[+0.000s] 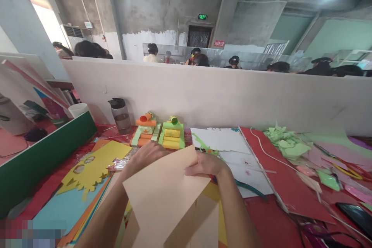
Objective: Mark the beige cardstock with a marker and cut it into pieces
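The white partition [203, 97] runs right behind the red table [267, 217], and here's the sheet [162, 190], tilted over more peach paper [207, 217]! The right hand [207, 164] pinches its top corner, thumb across the face. The left hand [149, 155] curls beyond the upper edge, grip hidden, can't tell! Farther back, two paper models [172, 133], then a bottle [120, 116].

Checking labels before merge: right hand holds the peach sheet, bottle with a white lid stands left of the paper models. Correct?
Lid colour is wrong: the head view shows a black lid on the bottle. The rest stands.
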`<state>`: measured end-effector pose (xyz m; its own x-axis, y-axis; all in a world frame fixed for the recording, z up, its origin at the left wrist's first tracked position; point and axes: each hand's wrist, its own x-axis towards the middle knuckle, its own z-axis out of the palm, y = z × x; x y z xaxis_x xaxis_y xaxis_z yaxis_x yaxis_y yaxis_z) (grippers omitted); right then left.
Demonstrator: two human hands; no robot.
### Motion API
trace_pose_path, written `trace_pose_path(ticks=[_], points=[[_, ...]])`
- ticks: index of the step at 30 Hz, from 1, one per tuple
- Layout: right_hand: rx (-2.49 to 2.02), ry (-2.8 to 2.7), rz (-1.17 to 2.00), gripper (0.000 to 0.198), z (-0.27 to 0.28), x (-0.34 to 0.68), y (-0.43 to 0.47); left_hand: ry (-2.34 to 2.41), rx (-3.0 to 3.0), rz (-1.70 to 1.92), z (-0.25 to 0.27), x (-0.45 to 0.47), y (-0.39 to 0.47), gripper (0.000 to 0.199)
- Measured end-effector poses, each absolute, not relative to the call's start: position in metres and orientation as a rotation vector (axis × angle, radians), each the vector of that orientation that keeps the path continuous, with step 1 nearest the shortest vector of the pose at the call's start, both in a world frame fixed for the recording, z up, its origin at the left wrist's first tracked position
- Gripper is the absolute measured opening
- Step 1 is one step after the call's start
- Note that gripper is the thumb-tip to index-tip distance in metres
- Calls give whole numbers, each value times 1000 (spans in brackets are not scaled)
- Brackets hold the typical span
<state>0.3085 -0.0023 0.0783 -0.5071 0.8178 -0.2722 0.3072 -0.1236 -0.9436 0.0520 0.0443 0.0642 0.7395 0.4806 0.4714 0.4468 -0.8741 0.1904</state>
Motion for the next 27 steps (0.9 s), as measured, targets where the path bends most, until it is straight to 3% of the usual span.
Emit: trace_pose_path(ticks=[4,7,9,13,17,19,22,27], points=[[-1220,-1769,1707,33,76,311,-1,584,3160,540,75,61,52,29],[-1191,-1799,1666,29,74,313,-1,543,3272,597,84,65,51,16],[-1190,-1767,1623,34,72,315,-1,580,3302,798,87,64,49,17],[-1156,-1639,1579,33,68,320,-4,780,3121,1438,81,64,48,57],[-1067,-1460,1671,32,64,325,-8,947,2546,1909,77,74,47,76],[-1056,-1398,1676,32,63,326,-10,903,2200,1794,77,82,45,70],[-1047,-1305,1656,36,64,324,-11,734,1595,1312,76,94,41,46],[-992,-1170,1598,47,58,320,-7,491,783,881,65,105,38,29]])
